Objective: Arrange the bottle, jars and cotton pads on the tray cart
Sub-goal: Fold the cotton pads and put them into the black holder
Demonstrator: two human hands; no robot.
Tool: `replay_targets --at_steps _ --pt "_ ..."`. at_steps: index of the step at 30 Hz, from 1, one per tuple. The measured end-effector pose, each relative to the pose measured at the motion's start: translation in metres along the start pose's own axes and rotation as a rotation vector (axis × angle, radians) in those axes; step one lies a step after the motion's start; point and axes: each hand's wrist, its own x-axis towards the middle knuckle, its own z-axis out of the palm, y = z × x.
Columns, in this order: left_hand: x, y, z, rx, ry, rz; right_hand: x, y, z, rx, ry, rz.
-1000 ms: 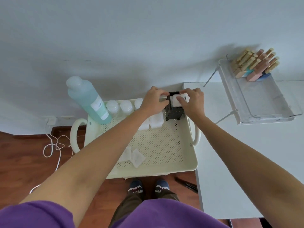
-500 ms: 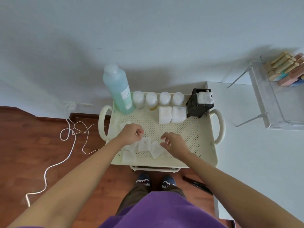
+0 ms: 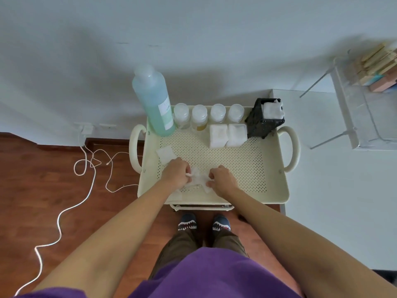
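Observation:
A cream perforated tray cart point(image 3: 272, 186) stands in front of me. At its back left stands a tall bottle point(image 3: 153, 102) of blue liquid, with several small clear jars point(image 3: 208, 115) in a row beside it. Two white stacks of cotton pads point(image 3: 227, 135) sit in front of the jars, and a black holder point(image 3: 265, 121) with pads stands at the back right. My left hand point(image 3: 176, 174) and my right hand point(image 3: 223, 179) are both pinching loose cotton pads point(image 3: 197, 179) near the tray's front left. One more loose pad point(image 3: 165, 153) lies just behind my left hand.
A white table point(image 3: 343, 190) adjoins the cart on the right, carrying a clear rack point(image 3: 354, 117) with wooden-capped bottles point(image 3: 378, 72). A white cable point(image 3: 86, 166) loops over the wooden floor at the left. The wall is directly behind the cart.
Both hands came back from the black holder at the tray's rear to the front left, and now gather the loose pads together between them. The camera view shifted left.

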Motion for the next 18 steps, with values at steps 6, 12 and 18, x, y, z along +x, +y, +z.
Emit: replay_targets --at_steps 6,12,18 --pt "-0.005 0.006 -0.010 -0.164 0.041 0.070 -0.010 0.016 -0.014 0.269 0.070 0.062" --pt "-0.004 0.047 -0.057 -0.249 0.106 0.236 -0.033 0.031 -0.059 0.436 0.282 -0.009" --pt "0.008 0.121 -0.103 -0.353 0.184 0.369 -0.054 0.051 -0.119 0.596 0.525 -0.035"
